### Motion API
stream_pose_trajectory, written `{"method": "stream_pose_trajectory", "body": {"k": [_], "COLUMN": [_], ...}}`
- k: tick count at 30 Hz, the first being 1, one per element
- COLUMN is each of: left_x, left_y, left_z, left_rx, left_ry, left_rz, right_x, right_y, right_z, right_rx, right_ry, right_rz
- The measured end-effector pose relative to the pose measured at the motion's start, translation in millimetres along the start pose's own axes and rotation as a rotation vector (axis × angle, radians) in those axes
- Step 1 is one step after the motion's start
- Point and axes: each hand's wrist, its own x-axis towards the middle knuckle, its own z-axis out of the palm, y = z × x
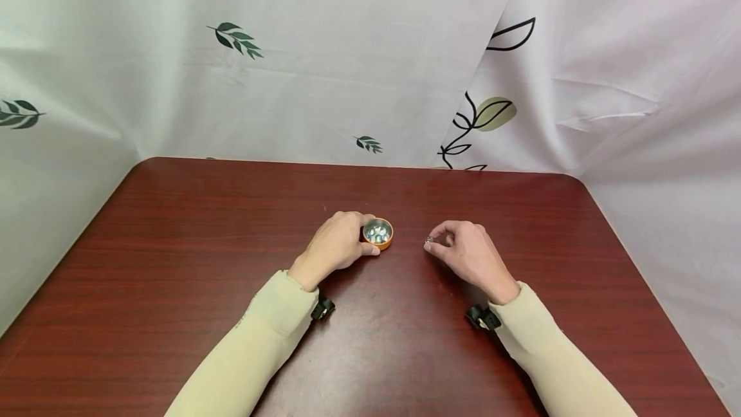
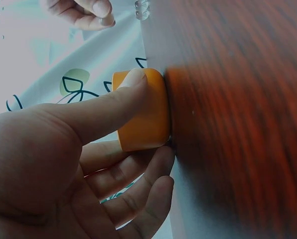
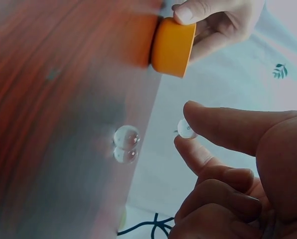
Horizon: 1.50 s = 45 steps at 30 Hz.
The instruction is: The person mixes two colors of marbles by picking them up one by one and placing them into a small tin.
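Observation:
My left hand (image 1: 338, 240) holds a small orange cup (image 1: 386, 245) by its side, thumb on one side and fingers on the other. The cup stands upright on the table, and several clear glass marbles (image 1: 377, 231) show inside it in the head view. To the right, my right hand (image 1: 470, 255) pinches one clear glass marble (image 3: 187, 128) between thumb and index finger, above the tabletop. Below that hand, what look like two more clear marbles (image 3: 126, 138) lie touching on the table; the hand mostly hides them in the head view.
A glossy reddish-brown wooden table (image 1: 370, 365) lies under both arms. White cloth (image 1: 359, 56) with printed leaves hangs behind and at the sides. Each wrist wears a small black camera, such as the right wrist camera (image 1: 482, 318).

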Motion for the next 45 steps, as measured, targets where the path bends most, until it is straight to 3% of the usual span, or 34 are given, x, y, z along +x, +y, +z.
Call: {"method": "stream_pose_trajectory", "body": {"k": [24, 45], "left_x": [-0.4, 1.0], "left_y": [2.9, 0.5], "left_z": [-1.3, 0.3], "left_rx": [0.008, 0.001], "left_ry": [-0.004, 0.015], "left_rz": [-0.012, 0.025], "right_x": [11.2, 24.9], "right_y": [-15.3, -39.3], "right_z": [10.4, 23.0], "right_rx": [0.055, 0.109], "right_ry": [0.014, 0.008], "right_rz": [-0.033, -0.041]}}
